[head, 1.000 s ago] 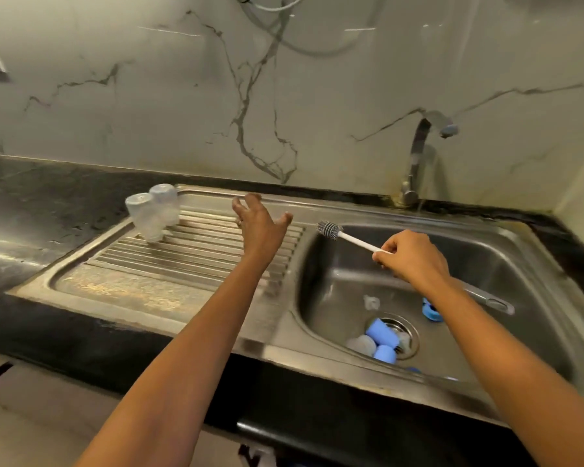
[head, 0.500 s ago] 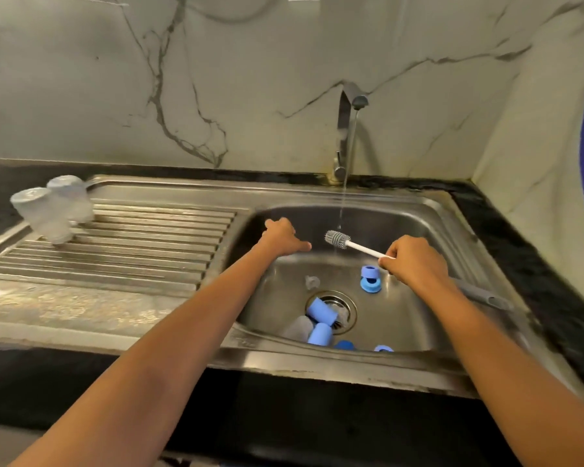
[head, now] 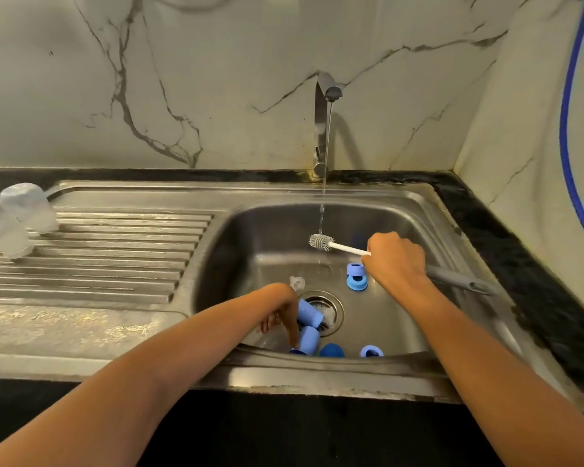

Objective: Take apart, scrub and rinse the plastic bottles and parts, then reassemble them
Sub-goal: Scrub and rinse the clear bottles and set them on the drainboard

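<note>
Marble-veined wall panels back a dark bench [head: 520, 230] into which a steel sink [head: 418, 210] with a ribbed draining board [head: 115, 251] is set; a thin stream falls from the tap [head: 324, 106] into the basin. Two clear bottle bodies [head: 14, 217] stand upside down at the far left of the board, well apart from the basin. What is left to wash lies on the basin floor: two light blue caps [head: 309, 323] at the drain [head: 327, 308], a blue collar ring [head: 356, 279] standing farther back, a dark blue piece [head: 331, 350] and another blue ring [head: 371, 351] against the near wall, and a small clear part [head: 297, 283] just behind the left wrist.

The left hand [head: 284, 315] reaches down with fingers loosely spread and pointing at the caps, touching or nearly touching them but not yet closed on anything. The right hand [head: 395, 261] is wrapped around the handle of a bottle brush [head: 321, 242], its bristled head held in the stream.

These parts look light, hollow and fairly stiff, and being wet they will likely be slippery; a cap is probably best taken across its round wall with thumb and fingers, not by the rim. The caps crowd each other by the open drain, and the near basin wall hides part of the pieces below it
</note>
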